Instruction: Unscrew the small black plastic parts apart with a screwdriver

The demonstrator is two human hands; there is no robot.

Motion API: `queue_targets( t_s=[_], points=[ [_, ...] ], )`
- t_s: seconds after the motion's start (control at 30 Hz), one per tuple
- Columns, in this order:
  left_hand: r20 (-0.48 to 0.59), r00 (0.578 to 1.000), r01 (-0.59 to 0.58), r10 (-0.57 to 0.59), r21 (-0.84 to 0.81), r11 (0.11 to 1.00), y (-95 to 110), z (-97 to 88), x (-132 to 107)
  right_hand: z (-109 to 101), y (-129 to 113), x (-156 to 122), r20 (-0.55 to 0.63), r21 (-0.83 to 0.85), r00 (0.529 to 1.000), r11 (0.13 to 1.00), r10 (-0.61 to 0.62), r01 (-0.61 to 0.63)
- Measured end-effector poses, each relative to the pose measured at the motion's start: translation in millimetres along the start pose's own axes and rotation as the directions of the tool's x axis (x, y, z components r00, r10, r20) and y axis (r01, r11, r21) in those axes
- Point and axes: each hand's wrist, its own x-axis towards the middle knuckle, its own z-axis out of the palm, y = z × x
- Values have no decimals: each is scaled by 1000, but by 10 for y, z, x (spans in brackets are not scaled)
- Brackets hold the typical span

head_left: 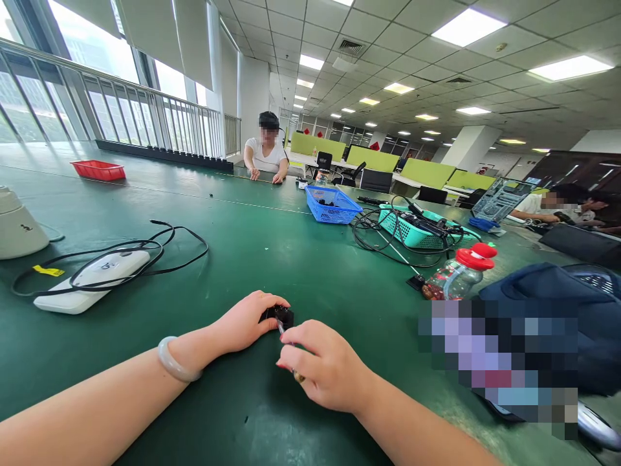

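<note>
My left hand (pixel 255 317), with a pale bangle (pixel 177 361) on its wrist, is closed around a small black part (pixel 284 316) on the green table. Thumb and fingers grip it from the left; its exact kind is too small to tell. My right hand (pixel 320 362) is closed on a slim metal tool (pixel 281 327), whose tip meets the black part. Most of the tool is hidden by the fingers, and I cannot tell its exact kind.
Left lies a white device with a black cable (pixel 104 275). Ahead are a red tray (pixel 98 170), a blue basket (pixel 332 207) and a teal basket (pixel 402 226) of cables. Right are a red-lidded jar (pixel 453 278) and dark bag (pixel 548 285). A person (pixel 266 152) sits across.
</note>
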Motion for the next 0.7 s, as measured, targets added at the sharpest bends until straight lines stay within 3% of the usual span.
queue_targets(
  t_s=[0.17, 0.4, 0.7],
  points=[
    [-18, 1000, -12, 12, 6, 1000, -14, 3, 7, -3, -18, 7, 35, -47, 997, 996, -75, 77],
    [-15, 1000, -13, 13, 23, 1000, -19, 4, 16, 52, -8, -57, -32, -27, 999, 1000, 14, -15],
    [-22, 1000, -20, 20, 18, 1000, -19, 6, 9, 80, 0, -72, -59, -21, 998, 1000, 17, -18]
  ],
)
